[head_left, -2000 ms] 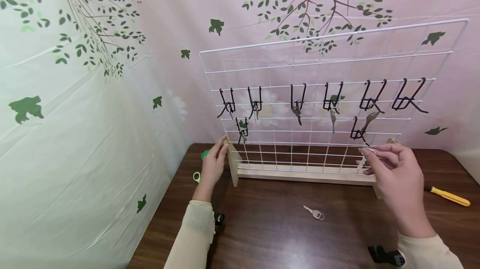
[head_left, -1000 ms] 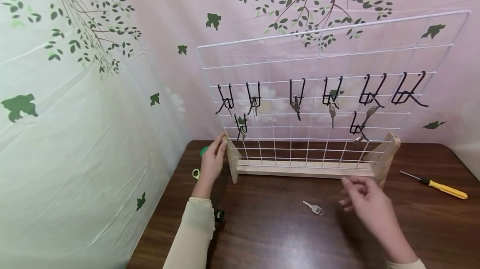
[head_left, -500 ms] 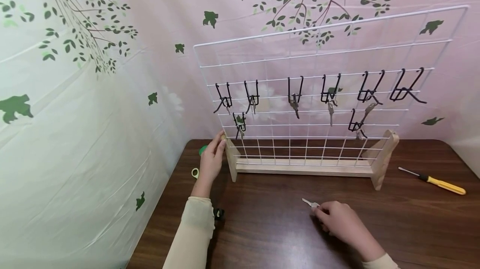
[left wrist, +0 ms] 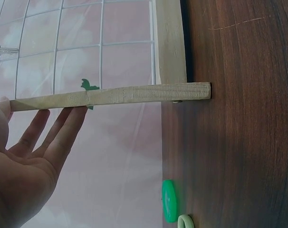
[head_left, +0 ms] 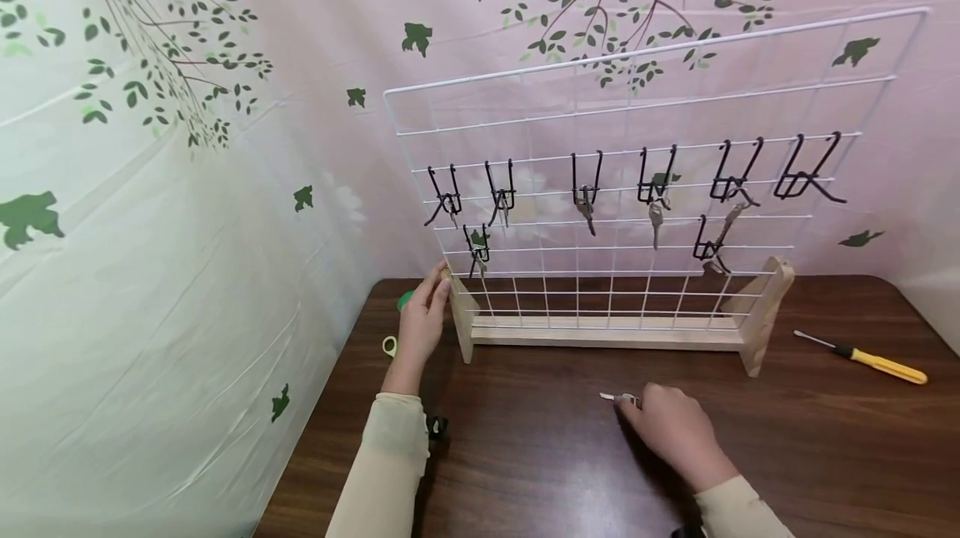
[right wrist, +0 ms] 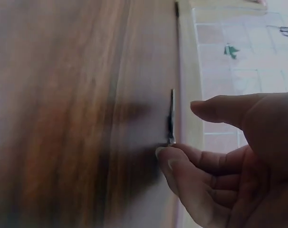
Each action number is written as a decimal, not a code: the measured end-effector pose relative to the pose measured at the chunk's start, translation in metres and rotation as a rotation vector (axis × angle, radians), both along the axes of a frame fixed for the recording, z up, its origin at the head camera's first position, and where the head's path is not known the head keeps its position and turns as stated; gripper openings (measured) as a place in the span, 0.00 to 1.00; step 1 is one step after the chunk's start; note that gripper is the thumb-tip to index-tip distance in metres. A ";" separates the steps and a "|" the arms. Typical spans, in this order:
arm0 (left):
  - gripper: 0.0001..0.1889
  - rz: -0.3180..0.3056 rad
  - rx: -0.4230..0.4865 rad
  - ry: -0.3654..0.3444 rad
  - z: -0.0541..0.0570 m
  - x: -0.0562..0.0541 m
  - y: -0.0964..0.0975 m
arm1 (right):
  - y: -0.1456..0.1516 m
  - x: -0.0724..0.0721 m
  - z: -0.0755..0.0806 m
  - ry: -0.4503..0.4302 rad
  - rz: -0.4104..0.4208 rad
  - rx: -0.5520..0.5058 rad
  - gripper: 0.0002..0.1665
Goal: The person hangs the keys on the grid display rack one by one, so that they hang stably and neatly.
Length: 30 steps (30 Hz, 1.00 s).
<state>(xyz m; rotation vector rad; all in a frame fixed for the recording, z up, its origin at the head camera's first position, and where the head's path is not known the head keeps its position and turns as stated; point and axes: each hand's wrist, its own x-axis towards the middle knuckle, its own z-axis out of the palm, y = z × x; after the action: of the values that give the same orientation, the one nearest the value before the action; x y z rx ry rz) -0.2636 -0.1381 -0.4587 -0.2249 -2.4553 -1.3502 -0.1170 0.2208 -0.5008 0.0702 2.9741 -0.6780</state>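
In the head view, my right hand (head_left: 675,430) is low over the table, its fingertips at the head of a small silver key (head_left: 608,396). The right wrist view has the key (right wrist: 171,116) edge-on, its head at my curled fingertips and the thumb a little apart. My left hand (head_left: 422,321) grips the top of the wooden side piece (head_left: 463,323) of a rack. In the left wrist view, the fingers rest against that side piece (left wrist: 125,95). Black hooks (head_left: 585,180) hang on the white wire grid (head_left: 637,116); keys (head_left: 657,223) dangle from several of them.
A yellow-handled screwdriver (head_left: 885,366) lies on the brown table (head_left: 525,455), right of the rack. Beyond my left hand are a green round object (head_left: 404,300) and a pale green ring-shaped handle (head_left: 389,346). Patterned cloth (head_left: 322,146) hangs behind and to the left.
My right hand has left the lower right hook, where a key now hangs, and come down to the key on the table. That key has turned edge-on. My left hand stays on the rack.
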 end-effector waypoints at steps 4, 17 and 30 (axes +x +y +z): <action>0.25 0.009 0.000 -0.004 0.002 0.001 -0.001 | -0.004 -0.012 0.000 -0.089 -0.026 0.041 0.35; 0.25 -0.002 -0.005 0.011 0.001 0.000 0.001 | -0.002 -0.022 0.008 -0.173 0.015 0.032 0.23; 0.26 -0.011 -0.004 0.010 0.000 0.001 0.000 | 0.004 -0.022 0.000 -0.083 0.082 -0.006 0.23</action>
<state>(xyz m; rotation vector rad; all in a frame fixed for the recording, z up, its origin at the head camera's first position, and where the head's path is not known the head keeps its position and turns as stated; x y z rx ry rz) -0.2628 -0.1377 -0.4588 -0.2465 -2.4524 -1.3450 -0.1388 0.2245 -0.5008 -0.0226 2.8776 -0.6570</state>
